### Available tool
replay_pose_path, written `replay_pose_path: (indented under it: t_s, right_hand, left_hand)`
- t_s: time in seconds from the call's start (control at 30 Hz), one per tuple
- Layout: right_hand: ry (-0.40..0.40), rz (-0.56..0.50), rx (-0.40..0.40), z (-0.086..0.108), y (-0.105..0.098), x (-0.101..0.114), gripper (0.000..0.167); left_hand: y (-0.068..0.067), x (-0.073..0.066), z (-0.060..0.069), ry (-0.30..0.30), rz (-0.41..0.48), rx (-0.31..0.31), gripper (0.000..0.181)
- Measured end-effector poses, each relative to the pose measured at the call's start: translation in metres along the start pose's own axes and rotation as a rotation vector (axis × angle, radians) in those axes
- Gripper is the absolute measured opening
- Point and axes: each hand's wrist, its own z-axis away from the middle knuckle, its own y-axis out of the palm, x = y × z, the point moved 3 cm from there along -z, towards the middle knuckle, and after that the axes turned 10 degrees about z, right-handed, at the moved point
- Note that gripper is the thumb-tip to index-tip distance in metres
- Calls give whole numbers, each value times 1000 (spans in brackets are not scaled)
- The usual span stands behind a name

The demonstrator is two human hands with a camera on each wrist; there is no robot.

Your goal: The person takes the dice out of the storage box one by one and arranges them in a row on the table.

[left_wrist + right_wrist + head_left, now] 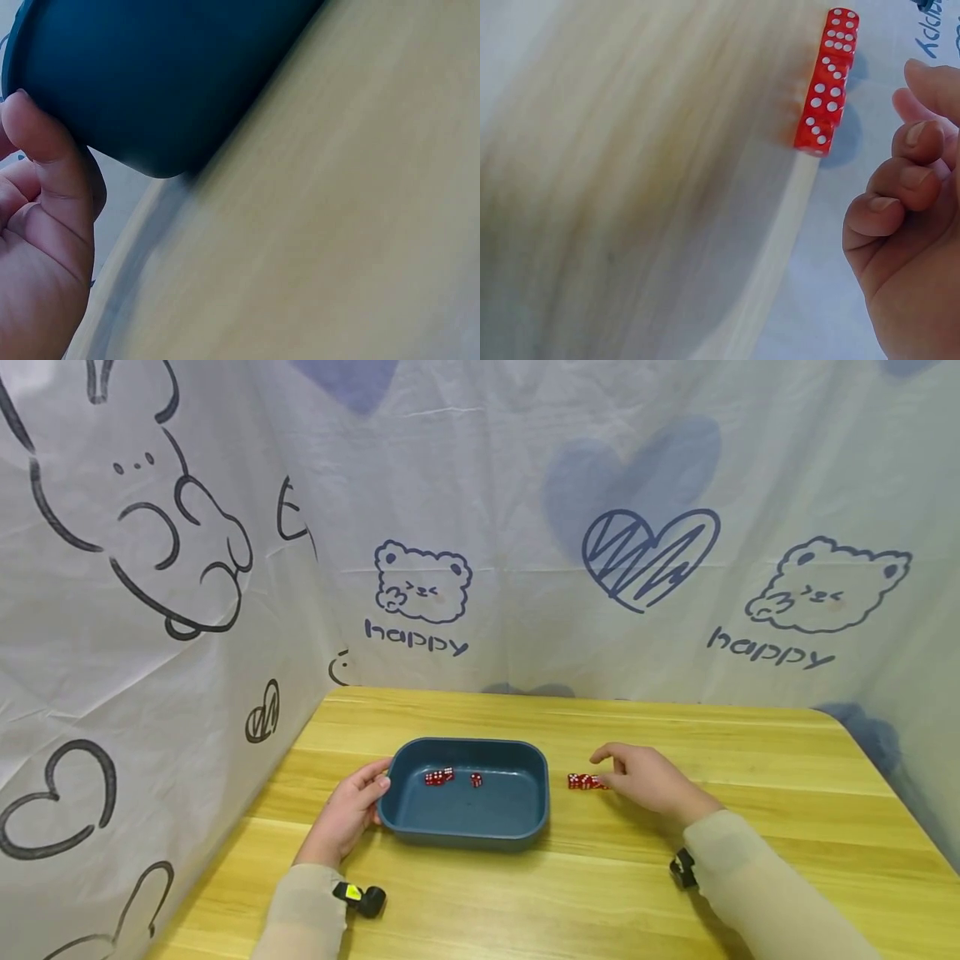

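Note:
A dark teal rectangular tray [468, 839] stands on the table, holding several red dice with white pips [438, 777]. At its left end my left hand [352, 802] grips the wall, thumb by the rim; the left wrist view shows the thumb against the tray wall [150, 82]. To the right of the tray, more red dice [581, 782] lie in a short row, their faces plain in the right wrist view, where the row of dice [827, 86] is beside my fingers. My right hand [648, 781] hovers there, fingers loosely bent, with nothing seen between them.
The yellow wood-grain table [600, 893] reaches back to a white curtain [517, 585] printed with hearts and bears. Another stretch of curtain [217, 693] runs along the table's left side. A strap with a small camera [367, 900] sits on the left wrist.

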Motion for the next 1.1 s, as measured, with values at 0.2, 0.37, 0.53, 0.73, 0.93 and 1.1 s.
replay_pose_path:
  t_s: [0.2,0.37,0.53,0.73,0.93,1.1]
  right_hand:
    - [-5,-15,-7,-1,-2,8,30]
    - [-13,-14,-3,-2,-3,15,30]
    - [-33,-13,-11,-4,-3,25,29]
    - [-81,-18,-25,-8,-4,39,25]
    - [-122,-32,-16,-11,-4,51,24]
    - [-144,-39,-19,-14,-3,60,24]
  left_hand:
    - [0,0,0,4,-8,4,46]
    - [1,0,0,2,-8,6,46]
    - [1,-1,1,2,-4,6,47]
    - [0,0,0,5,0,8,46]
    - [0,-1,1,9,-12,20,48]
    - [0,0,-1,9,-1,22,47]
